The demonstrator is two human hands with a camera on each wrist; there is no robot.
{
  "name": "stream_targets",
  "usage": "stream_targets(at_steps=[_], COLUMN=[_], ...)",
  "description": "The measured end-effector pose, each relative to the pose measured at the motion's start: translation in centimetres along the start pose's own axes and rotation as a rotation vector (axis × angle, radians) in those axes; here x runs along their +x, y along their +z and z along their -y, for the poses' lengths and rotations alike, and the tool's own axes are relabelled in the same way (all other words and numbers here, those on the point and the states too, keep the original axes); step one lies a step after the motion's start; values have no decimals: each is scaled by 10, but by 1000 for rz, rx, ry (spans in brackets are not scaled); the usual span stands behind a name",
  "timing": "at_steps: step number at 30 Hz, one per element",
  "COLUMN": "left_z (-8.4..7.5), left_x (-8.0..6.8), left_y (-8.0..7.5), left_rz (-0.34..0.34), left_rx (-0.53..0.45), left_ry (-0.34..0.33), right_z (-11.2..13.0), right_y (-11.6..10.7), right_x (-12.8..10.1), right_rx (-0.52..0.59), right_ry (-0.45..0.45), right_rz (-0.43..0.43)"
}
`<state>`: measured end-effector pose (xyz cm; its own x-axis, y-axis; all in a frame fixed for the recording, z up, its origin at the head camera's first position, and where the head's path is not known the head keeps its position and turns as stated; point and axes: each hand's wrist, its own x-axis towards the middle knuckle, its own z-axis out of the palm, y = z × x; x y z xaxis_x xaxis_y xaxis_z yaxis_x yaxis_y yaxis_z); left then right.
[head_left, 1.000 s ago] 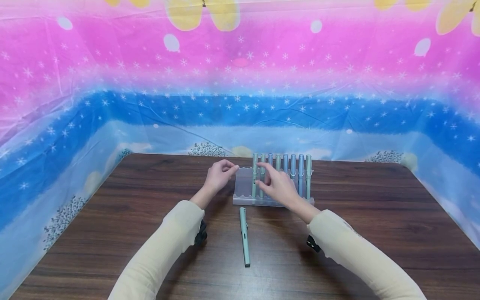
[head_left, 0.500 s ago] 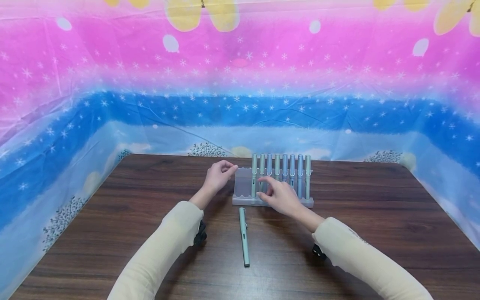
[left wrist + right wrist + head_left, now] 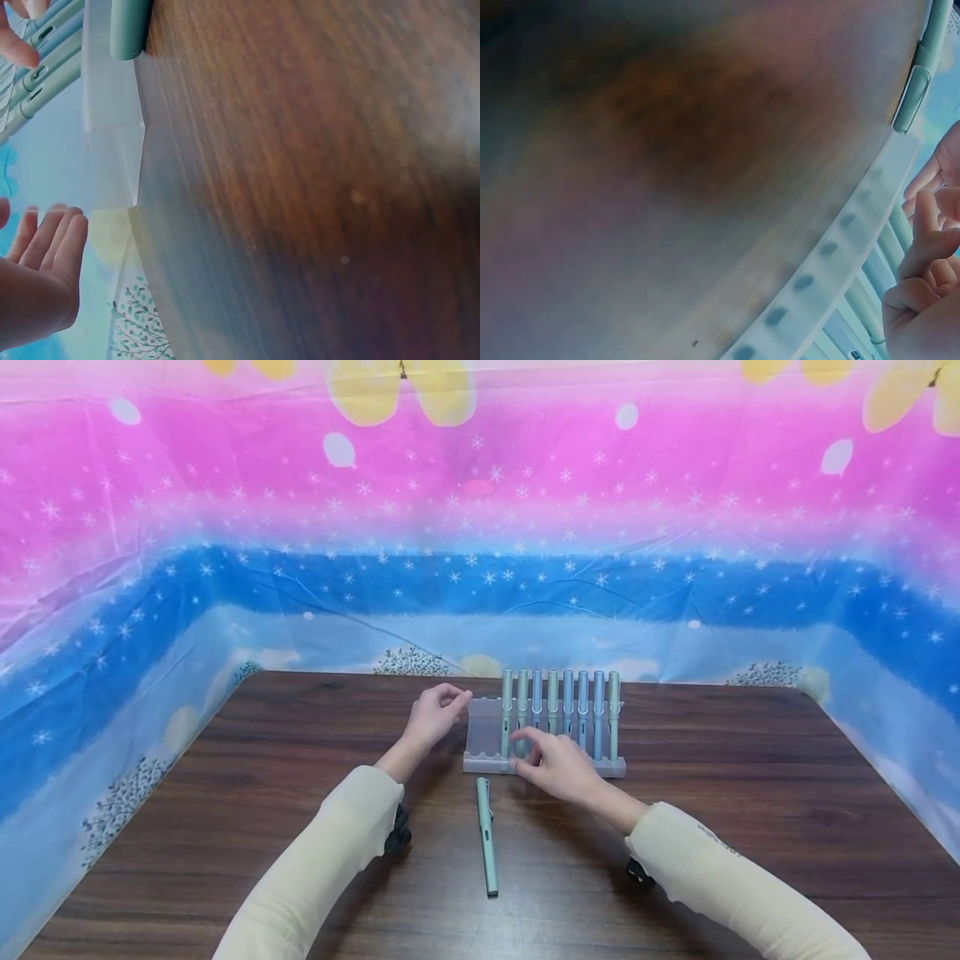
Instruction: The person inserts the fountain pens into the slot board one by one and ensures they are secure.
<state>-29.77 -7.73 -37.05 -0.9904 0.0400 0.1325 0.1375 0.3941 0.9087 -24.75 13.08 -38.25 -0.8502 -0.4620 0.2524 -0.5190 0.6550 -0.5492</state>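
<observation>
A clear plastic pen rack (image 3: 483,727) stands near the table's far edge. Several green and blue pens (image 3: 598,727) stand in its slots, side by side, from the middle to the right end. My left hand (image 3: 437,714) holds the rack's upper left corner between thumb and fingers; in the left wrist view the fingers (image 3: 69,251) lie along its side. My right hand (image 3: 558,766) is before the rack's lower front, thumb and index finger apart near the leftmost standing pen (image 3: 506,714), with no pen gripped. One green capped pen (image 3: 487,839) lies on the table in front of the rack.
The rack sits on a dark wood-grain table (image 3: 262,827). A pink and blue patterned cloth (image 3: 300,527) hangs round its back and sides. The rack's front ledge (image 3: 817,270) crosses the right wrist view.
My right hand has moved down the front of the standing pens, from their upper part to near the ledge. The left hand, rack and lying pen keep their places.
</observation>
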Motion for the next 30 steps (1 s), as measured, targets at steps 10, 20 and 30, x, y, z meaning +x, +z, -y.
stream_targets(at_steps=[10,20,30], left_z=[3,4,3], left_x=[3,4,3], left_y=[0,-2,-3], left_rz=[38,63,77], left_rx=[-76,-105,-102], left_ry=[12,-1,-5], right_z=[2,9,23], right_y=[2,11,19], right_x=[-3,-2,2], right_rx=[95,190,116], right_ry=[25,77,102], right_rz=[153,305,309])
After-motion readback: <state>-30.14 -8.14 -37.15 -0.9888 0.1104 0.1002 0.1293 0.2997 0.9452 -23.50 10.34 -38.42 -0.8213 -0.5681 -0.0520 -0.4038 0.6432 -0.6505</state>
